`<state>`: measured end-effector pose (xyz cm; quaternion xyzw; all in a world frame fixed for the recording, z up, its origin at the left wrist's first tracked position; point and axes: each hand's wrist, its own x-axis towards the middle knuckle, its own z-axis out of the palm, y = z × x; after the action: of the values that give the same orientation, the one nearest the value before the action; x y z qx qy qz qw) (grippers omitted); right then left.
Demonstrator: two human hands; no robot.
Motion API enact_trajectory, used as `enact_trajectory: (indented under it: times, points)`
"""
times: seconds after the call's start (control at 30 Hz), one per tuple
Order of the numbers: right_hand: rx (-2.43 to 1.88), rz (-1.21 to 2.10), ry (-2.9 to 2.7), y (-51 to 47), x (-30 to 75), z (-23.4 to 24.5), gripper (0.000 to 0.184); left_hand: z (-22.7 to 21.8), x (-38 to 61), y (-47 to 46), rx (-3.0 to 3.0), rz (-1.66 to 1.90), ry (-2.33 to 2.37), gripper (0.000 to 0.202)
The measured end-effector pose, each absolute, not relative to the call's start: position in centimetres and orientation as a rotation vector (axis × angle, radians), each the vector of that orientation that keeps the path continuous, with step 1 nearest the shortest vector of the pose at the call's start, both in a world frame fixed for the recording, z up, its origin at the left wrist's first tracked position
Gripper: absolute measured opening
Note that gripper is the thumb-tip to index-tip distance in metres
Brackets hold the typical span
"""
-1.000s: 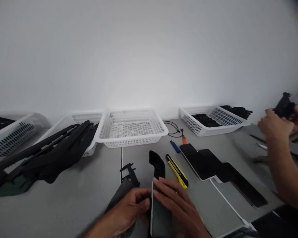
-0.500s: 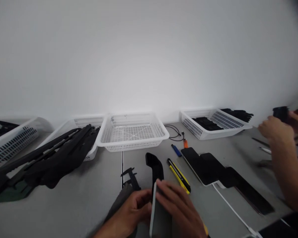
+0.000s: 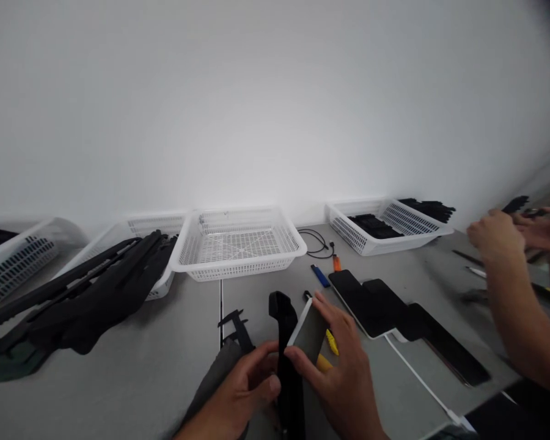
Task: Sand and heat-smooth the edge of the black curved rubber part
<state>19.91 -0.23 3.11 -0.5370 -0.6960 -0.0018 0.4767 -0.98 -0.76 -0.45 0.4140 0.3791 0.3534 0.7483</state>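
Since the earlier frame, the right hand (image 3: 343,373) had tilted the flat grey panel (image 3: 309,335) up and to the right, away from the long black moulded part (image 3: 285,354) it had been lying against, and the co-worker's hands (image 3: 499,235) at the far right had dropped lower.

Largest of all, the grey surface (image 3: 132,366) ran under everything, backed by a plain white wall. A heap of long black strips (image 3: 87,287) spilled out of a white basket (image 3: 162,225) at the left and onto the surface; another white basket (image 3: 13,263) sat further left, its contents mostly out of view. In the middle stood a white mesh basket (image 3: 238,241) with nothing showing inside. To the right, a fourth white basket (image 3: 389,227) held black parts in two piles, one in each half.

Between the baskets and the person lay a row of dark phones or screens (image 3: 380,302), overlapping one another, with a white cable (image 3: 421,385) running off toward the near edge. The left hand (image 3: 242,391) was curled around the lower stretch of the black moulded part, which stood tilted above the surface near the bottom centre. The right hand pinched the grey panel by its edge, fingers spread along it. Just left of the part lay a black caliper (image 3: 236,324). Smaller things sat near the middle basket: a coiled black cable (image 3: 316,239), a blue lighter (image 3: 321,276), an orange lighter (image 3: 336,263), and a yellow utility knife (image 3: 330,342) mostly hidden behind the right hand.
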Motion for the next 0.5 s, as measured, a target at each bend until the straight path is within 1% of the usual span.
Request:
enact_trajectory:
  times: [0.1,0.17,0.23,0.37,0.43,0.5]
  points:
    - [-1.314,0.046,-1.776,-0.4,20.2,2.8,0.074,-0.5,-0.9,-0.7,0.891,0.82,0.939,0.08]
    - [-1.304,0.1,-1.864,-0.6,20.5,2.7,0.076,-0.2,-0.8,-0.5,0.906,0.85,1.003,0.079]
    - [-1.323,0.136,-1.896,-0.6,20.9,2.8,0.068,0.4,-0.5,-0.4,0.921,0.87,0.99,0.077]
    - [-1.347,0.186,-1.698,-0.7,21.5,3.9,0.035,1.7,0.0,-0.1,0.91,0.896,0.869,0.065]
    - [-1.271,0.232,-1.565,-1.1,21.2,4.3,0.029,1.8,0.1,-0.1,0.934,0.896,0.857,0.063]
    - [-1.161,0.27,-1.574,-1.7,20.5,4.0,0.031,1.4,-0.1,-0.1,0.947,0.895,0.891,0.065]
